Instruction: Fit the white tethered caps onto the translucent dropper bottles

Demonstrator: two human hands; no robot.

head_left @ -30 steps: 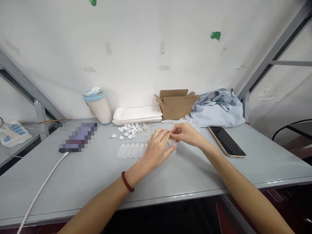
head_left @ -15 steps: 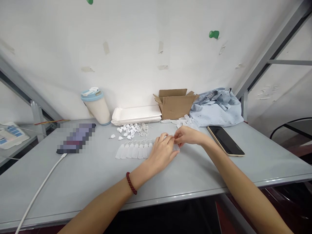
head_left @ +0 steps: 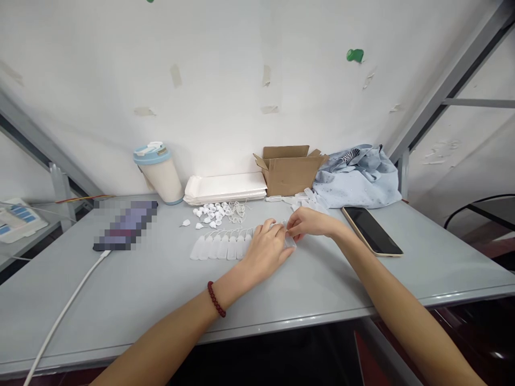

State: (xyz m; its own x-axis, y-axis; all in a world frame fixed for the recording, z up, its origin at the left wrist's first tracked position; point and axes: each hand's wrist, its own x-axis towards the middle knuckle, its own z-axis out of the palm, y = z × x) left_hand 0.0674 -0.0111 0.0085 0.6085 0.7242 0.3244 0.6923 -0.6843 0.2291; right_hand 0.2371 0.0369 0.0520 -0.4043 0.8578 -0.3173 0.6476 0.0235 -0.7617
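Note:
My left hand (head_left: pixel 267 247) reaches over the right end of a row of translucent plastic tags (head_left: pixel 219 248), its fingers bent down on a clear plastic piece (head_left: pixel 290 241). Thin strings run from the tops of the tags. At the upper end of that clear piece, the fingertips of my right hand (head_left: pixel 306 223) are pinched together against my left fingers. What they grip is hidden. Behind the row lie several small white caps (head_left: pixel 217 212) and a tangle of pale string loops (head_left: pixel 238 212). More clear plastic pieces (head_left: pixel 306 198) lie beyond my right hand.
White flat packets (head_left: pixel 225 186) are stacked by the wall, beside an open cardboard box (head_left: pixel 293 174) and a light-blue cloth (head_left: pixel 358 179). A tumbler (head_left: pixel 159 174) stands at left. One phone (head_left: pixel 372 230) lies right; a cabled, blurred device (head_left: pixel 126 225) lies left.
Both hands stay in nearly the same place over the plastic pieces, with only slight finger movement. The camera view has shifted a little.

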